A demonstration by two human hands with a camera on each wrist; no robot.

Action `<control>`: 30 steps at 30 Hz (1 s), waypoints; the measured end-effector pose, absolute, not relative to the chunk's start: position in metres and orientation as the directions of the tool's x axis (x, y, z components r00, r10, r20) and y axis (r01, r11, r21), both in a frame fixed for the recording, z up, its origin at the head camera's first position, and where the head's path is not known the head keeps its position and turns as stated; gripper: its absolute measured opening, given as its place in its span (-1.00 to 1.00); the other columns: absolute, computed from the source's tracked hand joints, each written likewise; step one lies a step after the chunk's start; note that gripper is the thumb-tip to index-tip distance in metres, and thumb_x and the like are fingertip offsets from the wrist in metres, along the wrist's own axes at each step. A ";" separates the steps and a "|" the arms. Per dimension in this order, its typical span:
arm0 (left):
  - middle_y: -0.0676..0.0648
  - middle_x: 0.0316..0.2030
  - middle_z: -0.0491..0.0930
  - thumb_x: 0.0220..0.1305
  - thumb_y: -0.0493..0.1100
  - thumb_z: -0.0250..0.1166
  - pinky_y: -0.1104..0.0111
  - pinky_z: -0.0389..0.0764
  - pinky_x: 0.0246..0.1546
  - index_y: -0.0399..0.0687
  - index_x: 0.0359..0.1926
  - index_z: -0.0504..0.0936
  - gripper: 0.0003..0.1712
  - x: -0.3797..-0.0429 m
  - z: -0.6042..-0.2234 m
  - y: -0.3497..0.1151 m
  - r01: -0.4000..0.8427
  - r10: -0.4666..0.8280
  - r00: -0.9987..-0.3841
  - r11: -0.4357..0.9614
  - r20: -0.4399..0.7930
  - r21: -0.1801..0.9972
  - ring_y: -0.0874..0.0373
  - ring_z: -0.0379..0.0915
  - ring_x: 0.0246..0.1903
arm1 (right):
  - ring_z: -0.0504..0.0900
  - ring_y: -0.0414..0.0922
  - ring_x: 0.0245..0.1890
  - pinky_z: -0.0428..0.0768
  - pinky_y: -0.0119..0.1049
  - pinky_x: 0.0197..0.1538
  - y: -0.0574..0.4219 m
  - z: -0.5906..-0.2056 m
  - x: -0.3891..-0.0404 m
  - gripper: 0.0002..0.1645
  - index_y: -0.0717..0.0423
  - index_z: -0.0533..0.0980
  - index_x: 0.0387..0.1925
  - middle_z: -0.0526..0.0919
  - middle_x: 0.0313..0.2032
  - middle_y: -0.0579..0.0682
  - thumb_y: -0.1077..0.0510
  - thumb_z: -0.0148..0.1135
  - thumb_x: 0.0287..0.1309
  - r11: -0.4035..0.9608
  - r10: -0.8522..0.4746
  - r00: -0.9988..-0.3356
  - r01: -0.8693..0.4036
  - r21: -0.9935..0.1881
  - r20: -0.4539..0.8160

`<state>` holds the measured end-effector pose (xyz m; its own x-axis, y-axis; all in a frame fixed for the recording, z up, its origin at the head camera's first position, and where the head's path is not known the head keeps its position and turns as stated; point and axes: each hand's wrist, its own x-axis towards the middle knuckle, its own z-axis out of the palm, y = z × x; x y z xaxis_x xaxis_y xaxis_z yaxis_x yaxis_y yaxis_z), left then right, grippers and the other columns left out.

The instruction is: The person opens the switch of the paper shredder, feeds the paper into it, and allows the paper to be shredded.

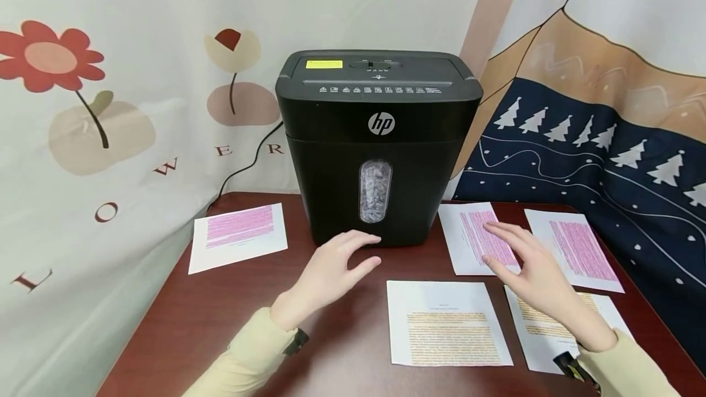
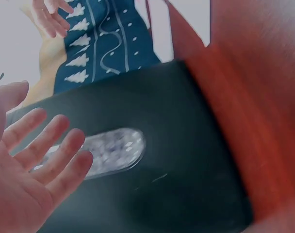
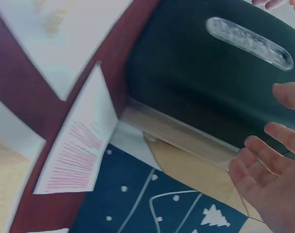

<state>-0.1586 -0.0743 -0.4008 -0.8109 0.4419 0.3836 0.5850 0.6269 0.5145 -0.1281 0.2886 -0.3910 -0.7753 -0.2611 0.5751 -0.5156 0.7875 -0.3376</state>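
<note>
A black HP paper shredder stands upright at the back of the table, with paper shreds showing through its oval window. My left hand hovers in front of its lower part, fingers loosely spread and holding nothing; the left wrist view shows the palm and separated fingers. To the right, my right hand hangs in the air, also holding nothing, and overlaps a sheet with pink lines in the head view. Its forearm partly hides a sheet with orange lines. Another orange-lined sheet lies between the hands, nearer the front.
A pink-lined sheet lies left of the shredder, another at the far right. A black cord runs from behind the shredder down to the dark red table. Printed curtains hang close behind and along the sides.
</note>
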 end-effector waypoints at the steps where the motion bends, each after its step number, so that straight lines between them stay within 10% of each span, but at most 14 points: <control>1: 0.07 0.14 0.73 0.41 0.04 0.39 0.19 0.66 0.27 0.09 0.22 0.70 -0.58 -0.157 -0.404 -0.073 0.577 0.444 -0.817 0.630 0.367 0.520 0.11 0.65 0.21 | 0.58 0.14 0.17 0.03 -0.91 0.31 0.289 -0.396 -0.126 -0.24 0.13 0.58 0.28 0.68 0.17 0.18 0.30 0.58 -0.04 0.789 -0.266 -0.778 -0.515 -0.335 0.569; 8: 0.06 0.15 0.72 0.42 0.05 0.38 0.12 0.67 0.24 0.10 0.22 0.68 -0.58 -0.150 -0.424 -0.064 0.524 0.443 -0.849 0.638 0.288 0.564 0.07 0.64 0.22 | 0.58 0.12 0.20 0.14 -0.84 0.31 0.292 -0.421 -0.113 -0.21 0.08 0.56 0.31 0.66 0.20 0.13 0.19 0.63 -0.02 0.832 -0.268 -0.833 -0.454 -0.319 0.485; 12: 0.05 0.13 0.73 0.43 0.03 0.37 0.11 0.68 0.23 0.07 0.22 0.69 -0.59 -0.149 -0.440 -0.059 0.513 0.450 -0.855 0.653 0.259 0.558 0.06 0.65 0.21 | 0.62 0.17 0.20 0.68 -0.21 0.24 0.295 -0.432 -0.108 -0.23 0.08 0.57 0.29 0.67 0.20 0.15 0.12 0.63 0.01 0.865 -0.248 -0.872 -0.395 -0.309 0.423; 15: 0.04 0.13 0.73 0.44 0.02 0.36 0.10 0.70 0.19 0.05 0.23 0.68 -0.59 -0.149 -0.451 -0.055 0.511 0.463 -0.855 0.670 0.235 0.538 0.06 0.66 0.18 | 0.64 0.22 0.18 0.70 0.24 0.08 0.297 -0.439 -0.106 -0.25 0.12 0.58 0.27 0.68 0.19 0.20 0.10 0.63 0.02 0.875 -0.256 -0.886 -0.382 -0.297 0.386; 30: -0.03 0.20 0.64 0.35 0.07 0.44 0.17 0.74 -0.04 -0.02 0.36 0.57 -0.37 -0.146 -0.475 -0.029 0.547 0.561 -0.826 0.769 0.061 0.332 0.01 0.58 0.16 | 0.67 0.30 0.16 0.69 0.26 0.14 0.294 -0.463 -0.096 -0.11 0.28 0.56 0.27 0.67 0.16 0.30 -0.08 0.66 -0.04 0.936 -0.232 -0.968 -0.249 -0.248 0.096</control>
